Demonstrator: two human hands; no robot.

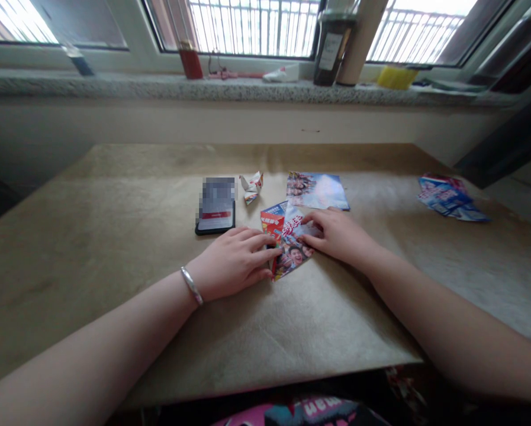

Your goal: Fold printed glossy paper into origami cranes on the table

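Observation:
A partly folded sheet of printed paper (294,236) lies on the table between my hands, with one flap turned over to show red and blue print. My left hand (236,263), a silver bracelet at its wrist, rests on the paper's left edge with fingers stretched out. On the right side, my right hand (334,234) touches the paper with thumb and fingers apart. Just behind the paper lies a flat printed leaflet (321,190) with a sky-blue picture. A small folded paper piece (251,187) stands behind my left hand.
A smartphone (216,204) lies left of the folded piece. Several leaflets in a fanned pile (449,197) lie at the table's right. Behind the beige table (114,236) runs a granite windowsill (136,89) holding a dark container (331,50), a red object (190,62) and a yellow one (396,77).

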